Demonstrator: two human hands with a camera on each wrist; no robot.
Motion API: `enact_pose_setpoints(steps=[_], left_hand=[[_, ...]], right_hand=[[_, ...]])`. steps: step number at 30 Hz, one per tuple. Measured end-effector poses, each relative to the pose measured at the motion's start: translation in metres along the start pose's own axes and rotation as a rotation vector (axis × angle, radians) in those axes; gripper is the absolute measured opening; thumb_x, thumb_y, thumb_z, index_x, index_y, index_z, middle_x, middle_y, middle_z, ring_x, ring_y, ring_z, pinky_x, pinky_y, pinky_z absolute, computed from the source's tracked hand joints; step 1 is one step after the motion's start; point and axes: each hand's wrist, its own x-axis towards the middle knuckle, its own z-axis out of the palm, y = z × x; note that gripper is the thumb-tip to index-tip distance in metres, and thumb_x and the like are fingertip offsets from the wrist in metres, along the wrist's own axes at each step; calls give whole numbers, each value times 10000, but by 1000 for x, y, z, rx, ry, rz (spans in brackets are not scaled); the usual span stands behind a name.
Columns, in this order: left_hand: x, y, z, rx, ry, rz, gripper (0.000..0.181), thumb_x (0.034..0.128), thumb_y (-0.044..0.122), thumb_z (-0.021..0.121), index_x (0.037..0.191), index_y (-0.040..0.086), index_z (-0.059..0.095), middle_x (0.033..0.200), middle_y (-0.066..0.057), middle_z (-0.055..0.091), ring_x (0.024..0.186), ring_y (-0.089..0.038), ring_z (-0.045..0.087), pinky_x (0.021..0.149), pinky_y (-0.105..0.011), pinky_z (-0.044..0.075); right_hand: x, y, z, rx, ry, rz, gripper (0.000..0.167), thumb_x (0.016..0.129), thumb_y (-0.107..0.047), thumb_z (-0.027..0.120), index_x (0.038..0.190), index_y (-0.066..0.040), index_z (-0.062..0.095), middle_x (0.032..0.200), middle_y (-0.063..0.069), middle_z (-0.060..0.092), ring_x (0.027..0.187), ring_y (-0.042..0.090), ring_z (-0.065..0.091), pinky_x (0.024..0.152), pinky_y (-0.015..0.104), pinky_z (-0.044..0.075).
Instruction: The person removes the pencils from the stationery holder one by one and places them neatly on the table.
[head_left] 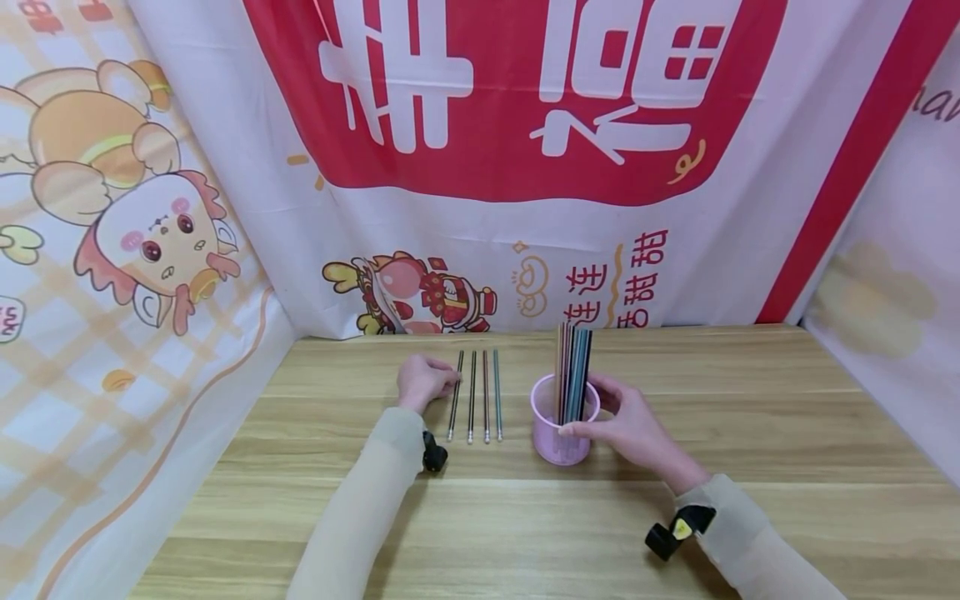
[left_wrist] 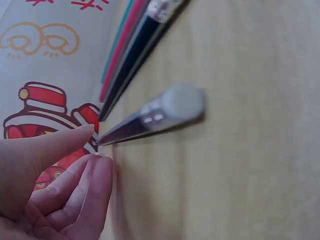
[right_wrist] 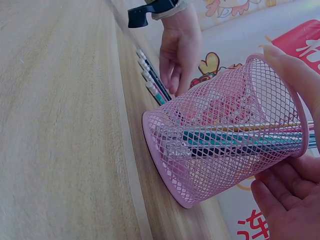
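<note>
My left hand point(head_left: 426, 382) pinches the leftmost dark pencil point(head_left: 454, 404) between thumb and fingertips, towards its far end. The pencil's white eraser point(left_wrist: 185, 101) points towards me. To its right lie another dark pencil point(head_left: 472, 400), a reddish pencil point(head_left: 486, 400) and a teal pencil point(head_left: 497, 400), roughly side by side with erasers at the near end. My right hand point(head_left: 637, 427) grips a pink mesh pencil cup point(head_left: 558, 450) by its rim, thumb in front and fingers behind. Several pencils point(head_left: 573, 367) stand in the cup, erasers down and leaning to its right side.
A wood-grain table point(head_left: 525, 533) bears everything. Behind it hangs a white and red printed cloth point(head_left: 480, 183), reaching the table's back edge. More printed cloth point(head_left: 150, 375) hangs at the left, and a pale cloth point(head_left: 892, 250) at the right.
</note>
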Motion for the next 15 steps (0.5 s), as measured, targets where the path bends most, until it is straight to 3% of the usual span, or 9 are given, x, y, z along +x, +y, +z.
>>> enact_pose_setpoints(steps=[7, 15], left_hand=[[-8, 18, -7, -43, 7, 73, 222, 858, 233, 851, 1023, 100, 786, 923, -87, 753, 840, -302, 735, 737, -402, 609], [-37, 53, -7, -80, -51, 273, 278, 876, 288, 832, 1084, 108, 788, 969, -27, 751, 887, -248, 726, 775, -352, 603]], right_hand=[[1, 2, -1, 2, -3, -15, 824, 741, -264, 942, 1426, -44, 540, 1353, 136, 616, 1254, 315, 570, 1093, 505, 424], [1, 1, -2, 0, -6, -3, 850, 733, -271, 946, 1439, -49, 528, 1361, 123, 613, 1256, 316, 570, 1087, 513, 428]])
